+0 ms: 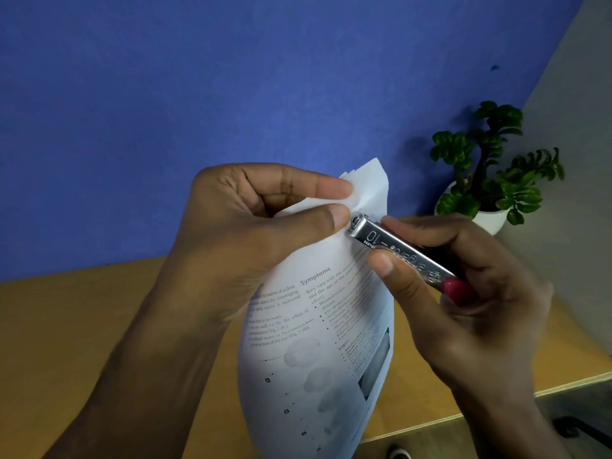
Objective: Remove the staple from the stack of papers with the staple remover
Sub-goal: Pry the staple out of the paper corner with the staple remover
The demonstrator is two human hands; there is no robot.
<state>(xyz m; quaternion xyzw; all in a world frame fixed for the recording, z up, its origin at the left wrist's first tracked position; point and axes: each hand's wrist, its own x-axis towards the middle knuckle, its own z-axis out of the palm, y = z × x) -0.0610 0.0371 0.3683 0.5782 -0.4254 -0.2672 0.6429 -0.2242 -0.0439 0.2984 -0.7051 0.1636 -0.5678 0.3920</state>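
Fingers (331, 188) of the left hand (238, 233) pinched tight on the top corner of the stack of papers (318, 326), thumb and first finger pressed together with the corner fanned out just past them. Rest of the stack hanging down from that pinch, above the desk (82, 342), curved and printed side up. Right of the papers, right hand (463, 293) curled around the staple remover (397, 250), a shiny metal tool with a pink end, its tip touching the papers right beside the left thumb. Staple itself too small to see; probably under that metal tip.

To do this step well: keep the corner held flat and tight, slide the tip under the staple, lift slowly, no yanking, or the paper may tear. Best to keep the left thumb out of the tip's way.

Behind the papers, to the right: small green plant (490, 170) in a white pot.
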